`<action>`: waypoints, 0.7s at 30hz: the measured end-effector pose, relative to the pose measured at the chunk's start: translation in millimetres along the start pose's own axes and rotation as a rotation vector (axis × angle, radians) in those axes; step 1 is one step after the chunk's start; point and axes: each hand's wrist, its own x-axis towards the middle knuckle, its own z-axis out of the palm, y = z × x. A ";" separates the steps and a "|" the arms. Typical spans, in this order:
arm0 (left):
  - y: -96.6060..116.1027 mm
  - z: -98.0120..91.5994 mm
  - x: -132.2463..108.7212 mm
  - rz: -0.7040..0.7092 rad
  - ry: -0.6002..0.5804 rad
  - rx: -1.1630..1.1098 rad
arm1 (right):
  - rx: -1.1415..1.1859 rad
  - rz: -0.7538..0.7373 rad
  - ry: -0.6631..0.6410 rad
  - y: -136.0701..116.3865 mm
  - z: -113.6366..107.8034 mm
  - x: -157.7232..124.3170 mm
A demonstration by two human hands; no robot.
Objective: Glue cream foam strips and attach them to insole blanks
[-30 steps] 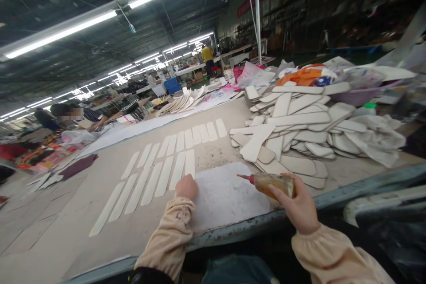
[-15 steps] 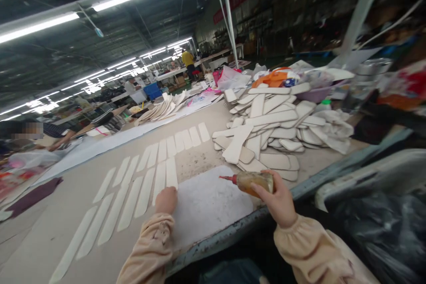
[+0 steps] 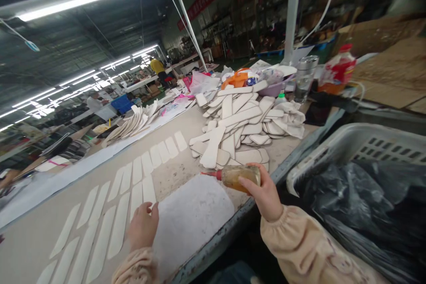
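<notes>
My right hand (image 3: 266,195) is wrapped round a glue bottle (image 3: 234,178) of amber liquid. The bottle lies sideways in my grip, its red nozzle pointing left above a white sheet (image 3: 196,208). My left hand (image 3: 143,225) is at the sheet's left edge, thumb and forefinger a little apart, with nothing visible between them. Just beyond its fingertips lies the nearest of several pale, round-ended strips (image 3: 148,189), set out in slanting rows on the table (image 3: 176,166). Part of this row is hidden behind the hand.
A heap of pale, dark-edged pieces (image 3: 239,117) lies beyond the bottle. At right are a white plastic basket (image 3: 359,135) holding a black bag, a glass tumbler (image 3: 304,80) and a red-capped drink bottle (image 3: 339,69). The blue-grey table edge (image 3: 213,242) runs diagonally in front of me.
The view has swung right, bringing the basket and drink bottle more fully into sight. My left hand has come off the end strip, its fingers loosening. My right hand still holds the glue bottle.
</notes>
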 end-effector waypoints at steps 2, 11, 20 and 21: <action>34.9 -5.2 5.8 0.031 -0.024 -0.139 | 0.065 0.010 0.022 -1.2 -2.0 2.4; 187.0 30.7 60.9 0.115 -0.220 -0.432 | 0.182 0.025 0.087 -2.6 -9.1 10.8; 201.1 35.5 62.0 -0.022 -0.199 -0.671 | 0.129 0.020 0.107 -1.4 -7.4 14.5; 193.5 30.6 55.3 -0.015 -0.209 -0.717 | 0.131 0.018 0.108 -1.2 -7.3 14.8</action>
